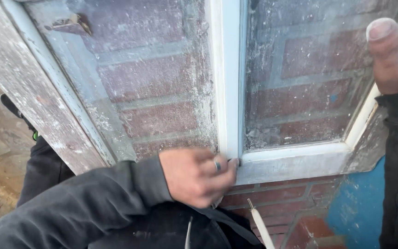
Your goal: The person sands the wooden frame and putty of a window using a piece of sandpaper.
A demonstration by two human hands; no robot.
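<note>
Window frame: old white wooden frame (pixel 295 161) with two dusty panes, propped upright over brick paving.
Left hand: the left hand (pixel 199 177) presses at the frame's bottom rail where the centre bar (pixel 229 78) meets it, fingers bunched together, seemingly pinching something small and dark; what it is, I cannot tell.
Right hand: the right hand (pixel 392 55) grips the frame's right edge, thumb flat on it, apparently steadying it.
White rod: a thin white rod (pixel 260 223) lies below the frame.

Dark grey sleeves, silver ring (pixel 217 165) on left finger
</note>
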